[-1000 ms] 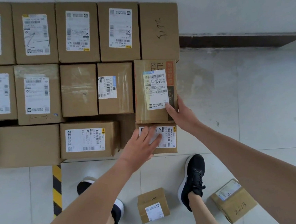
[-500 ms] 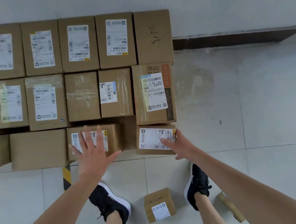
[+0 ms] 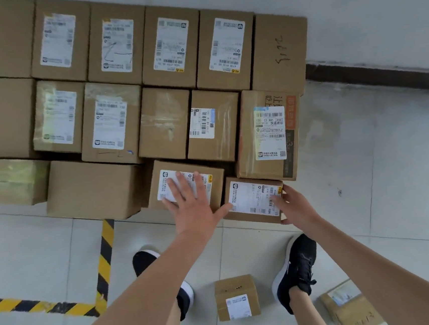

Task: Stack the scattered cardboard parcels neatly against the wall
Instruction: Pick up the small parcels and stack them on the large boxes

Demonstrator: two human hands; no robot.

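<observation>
Farthest from the wall (image 3: pixel 350 5), two parcels lie apart from the rest on the tiled floor. One loose box (image 3: pixel 237 297) sits between a pair of black shoes (image 3: pixel 297 267) with its label up, and a second box (image 3: pixel 353 308) lies to the right, cut off by the frame edge. Both are sealed, so their contents cannot be seen. Nearer the wall, past a yellow-and-black floor stripe (image 3: pixel 106 251), the front row of the stack holds four closed boxes: a green-taped box (image 3: pixel 8 179), a plain box (image 3: pixel 93 189), a wide box (image 3: pixel 184 186) and a small box (image 3: pixel 256 197). The left hand (image 3: pixel 194 206) lies flat on the wide box's label with its fingers spread, the thumb reaching towards the small box. The right hand (image 3: pixel 297 206) grips the small box at its right end, fingers over the top and thumb on the near side. Closer to the wall comes a middle row of six boxes, four of them labelled. The back row, right against the wall, shows about six more. Four of these carry white labels, and the end box (image 3: pixel 280 53) has handwriting on it.
</observation>
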